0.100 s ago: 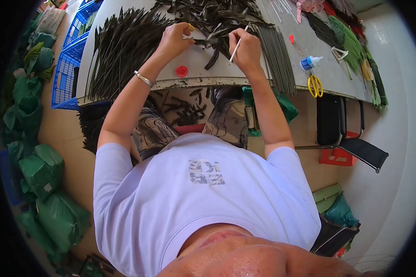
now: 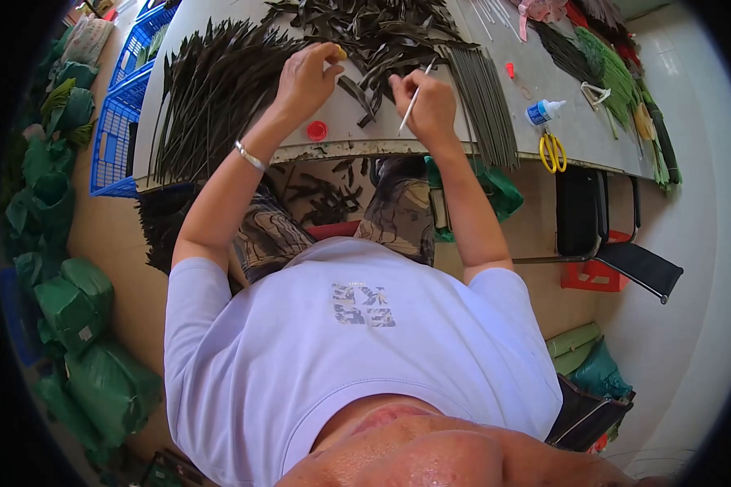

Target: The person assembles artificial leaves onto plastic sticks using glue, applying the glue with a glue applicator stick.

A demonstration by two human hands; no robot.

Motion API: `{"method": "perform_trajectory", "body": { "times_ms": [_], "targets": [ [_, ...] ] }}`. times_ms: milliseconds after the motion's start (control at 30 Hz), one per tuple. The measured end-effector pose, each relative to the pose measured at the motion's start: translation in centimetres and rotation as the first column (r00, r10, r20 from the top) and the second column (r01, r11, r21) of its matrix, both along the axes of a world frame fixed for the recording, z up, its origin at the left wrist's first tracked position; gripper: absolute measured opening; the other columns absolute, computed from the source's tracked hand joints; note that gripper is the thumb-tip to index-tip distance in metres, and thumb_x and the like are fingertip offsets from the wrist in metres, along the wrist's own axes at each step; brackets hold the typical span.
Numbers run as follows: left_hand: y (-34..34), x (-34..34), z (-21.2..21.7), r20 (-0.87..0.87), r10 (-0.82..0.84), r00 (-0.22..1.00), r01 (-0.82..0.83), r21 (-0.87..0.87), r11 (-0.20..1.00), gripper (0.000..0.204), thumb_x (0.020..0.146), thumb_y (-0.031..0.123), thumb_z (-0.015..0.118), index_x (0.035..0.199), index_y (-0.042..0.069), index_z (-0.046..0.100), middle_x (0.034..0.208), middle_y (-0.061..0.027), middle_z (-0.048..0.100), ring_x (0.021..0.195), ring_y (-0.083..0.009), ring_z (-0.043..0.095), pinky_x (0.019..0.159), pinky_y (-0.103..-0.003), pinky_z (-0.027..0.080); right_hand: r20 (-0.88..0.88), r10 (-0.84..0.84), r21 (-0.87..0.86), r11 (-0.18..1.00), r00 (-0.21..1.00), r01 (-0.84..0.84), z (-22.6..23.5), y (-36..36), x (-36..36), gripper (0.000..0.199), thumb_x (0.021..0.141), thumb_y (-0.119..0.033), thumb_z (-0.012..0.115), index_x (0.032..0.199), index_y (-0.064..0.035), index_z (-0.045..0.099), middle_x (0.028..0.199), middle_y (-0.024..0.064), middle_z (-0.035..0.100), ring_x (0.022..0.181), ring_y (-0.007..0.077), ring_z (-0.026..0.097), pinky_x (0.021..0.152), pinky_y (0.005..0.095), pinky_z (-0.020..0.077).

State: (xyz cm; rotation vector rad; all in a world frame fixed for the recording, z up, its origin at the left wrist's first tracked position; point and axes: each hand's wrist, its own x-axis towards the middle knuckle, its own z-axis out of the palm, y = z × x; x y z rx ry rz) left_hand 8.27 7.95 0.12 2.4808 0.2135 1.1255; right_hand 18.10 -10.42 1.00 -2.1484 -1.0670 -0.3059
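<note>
My left hand [image 2: 304, 84] is raised over the table, fingers curled, thumb and forefinger apart with nothing visible between them. A yellow covering [image 2: 340, 53] sits on one fingertip. In my right hand [image 2: 430, 107] is a thin white stick [image 2: 412, 107], slanting down toward me. The right thumb is close to dark leaf-like strips [image 2: 375, 85]; whether it touches them I cannot tell. Between the hands a few strips lie near the edge, below a larger dark pile [image 2: 365, 24]. A small red round cap [image 2: 316, 131] lies beside my left wrist.
Dark stemmed leaves [image 2: 219, 89] spread at left; dark rods [image 2: 486, 101] lie at right. Beyond them are a white-and-blue glue bottle [image 2: 542, 111], yellow-handled scissors [image 2: 553, 152] and green foliage [image 2: 613, 81]. Blue crates [image 2: 112, 146] stand left of the table, a black chair [image 2: 581, 211] at right.
My right hand has come slightly toward me and left with the white stick. My left hand has dipped slightly. The strips between the hands have shifted a little.
</note>
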Motion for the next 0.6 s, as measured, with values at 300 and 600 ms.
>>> {"method": "perform_trajectory", "body": {
  "times_ms": [300,600],
  "targets": [
    [-5.6,-3.0,0.8,-0.084,-0.227,0.970,0.133,-0.600,0.789,0.015,0.076,0.006,0.070,0.087,-0.003,0.063,0.074,-0.0074,0.067,0.056,-0.0088,0.057,0.053,-0.023,0.046,-0.165,0.085,0.109,0.992,0.983,-0.068,-3.5,-0.5,-2.3,0.018,0.075,-0.017,0.069,0.068,-0.0018,0.062,0.059,0.0141,0.061,0.055,0.0298,0.062,0.052,0.0369,0.0480],
    [-4.7,-0.6,-0.8,0.230,-0.371,0.900,0.271,-0.961,0.063,0.015,0.081,0.008,0.069,0.092,-0.001,0.066,0.078,-0.0048,0.065,0.065,-0.0104,0.060,0.058,-0.022,0.048,-0.487,0.284,0.450,0.892,0.826,-0.041,0.2,0.3,-2.4,0.010,0.080,-0.006,0.066,0.073,0.0009,0.063,0.057,0.0026,0.057,0.051,0.0065,0.049,0.047,0.0228,0.0383]
  ]
}}
